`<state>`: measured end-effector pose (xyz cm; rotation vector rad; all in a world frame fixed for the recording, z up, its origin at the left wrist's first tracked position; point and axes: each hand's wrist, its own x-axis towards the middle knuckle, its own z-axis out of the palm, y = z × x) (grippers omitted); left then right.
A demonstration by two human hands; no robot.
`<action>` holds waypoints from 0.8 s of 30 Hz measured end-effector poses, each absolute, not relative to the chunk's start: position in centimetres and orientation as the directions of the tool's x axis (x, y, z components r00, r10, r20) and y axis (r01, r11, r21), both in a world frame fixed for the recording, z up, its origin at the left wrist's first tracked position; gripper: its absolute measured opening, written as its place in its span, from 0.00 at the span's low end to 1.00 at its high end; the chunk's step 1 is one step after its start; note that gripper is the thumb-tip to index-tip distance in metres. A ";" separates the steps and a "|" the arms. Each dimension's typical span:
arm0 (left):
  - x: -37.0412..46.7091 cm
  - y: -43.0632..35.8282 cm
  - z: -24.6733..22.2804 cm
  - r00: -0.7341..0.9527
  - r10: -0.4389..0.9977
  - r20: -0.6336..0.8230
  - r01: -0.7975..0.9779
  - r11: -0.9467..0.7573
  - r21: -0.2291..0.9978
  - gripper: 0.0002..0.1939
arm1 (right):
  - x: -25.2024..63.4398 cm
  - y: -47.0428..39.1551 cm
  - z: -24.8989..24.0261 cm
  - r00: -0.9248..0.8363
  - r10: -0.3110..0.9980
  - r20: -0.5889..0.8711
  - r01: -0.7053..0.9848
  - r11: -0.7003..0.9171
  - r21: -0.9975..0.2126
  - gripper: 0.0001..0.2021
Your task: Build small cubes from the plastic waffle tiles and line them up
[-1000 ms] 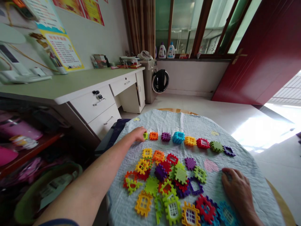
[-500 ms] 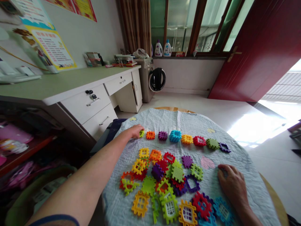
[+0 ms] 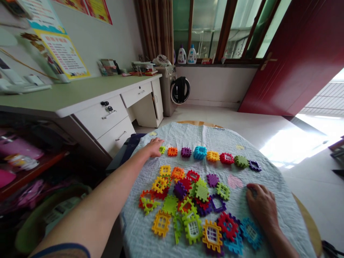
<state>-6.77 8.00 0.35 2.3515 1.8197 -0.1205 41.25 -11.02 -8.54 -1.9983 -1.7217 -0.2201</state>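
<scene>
On the far left of the cloth-covered table (image 3: 220, 138), my left hand (image 3: 154, 147) is beside a small light green block (image 3: 162, 149), its upper finger stretched out above it; whether the thumb touches the block is hidden. That block ends a row with an orange block (image 3: 172, 151), a purple one (image 3: 186, 152), a blue stack (image 3: 200, 152), a yellow one (image 3: 213, 156), a red one (image 3: 227, 158), a green one (image 3: 241, 161) and a dark purple frame (image 3: 254, 165). My right hand (image 3: 262, 205) rests loosely on the cloth at the right, empty, thumb and fingers apart.
A loose heap of notched plastic pieces lies nearer me, among them a yellow window piece (image 3: 161, 223), a green window piece (image 3: 192, 229) and a blue piece (image 3: 251, 233). Beyond stand a desk (image 3: 99, 91), a washing machine (image 3: 168, 91) and a red door (image 3: 285, 71).
My left hand's upper finger has lifted off the light green block, so more of it shows. The view has shifted slightly; my right hand stays on the cloth.
</scene>
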 end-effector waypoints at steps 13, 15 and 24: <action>-5.8 -9.4 0.4 0.414 0.909 -0.048 0.802 -0.339 0.492 0.33 | 41.5 -10.7 -8.6 0.177 0.894 0.411 0.971 -0.091 -0.220 0.16; -5.2 -10.4 -0.4 0.362 0.932 -0.023 0.811 -0.303 0.500 0.31 | 41.5 -10.7 -8.6 0.179 0.893 0.413 0.972 -0.094 -0.217 0.16; -4.3 -12.4 0.3 0.358 0.928 -0.107 0.803 -0.247 0.542 0.31 | 41.5 -10.7 -8.7 0.187 0.895 0.404 0.970 -0.104 -0.219 0.17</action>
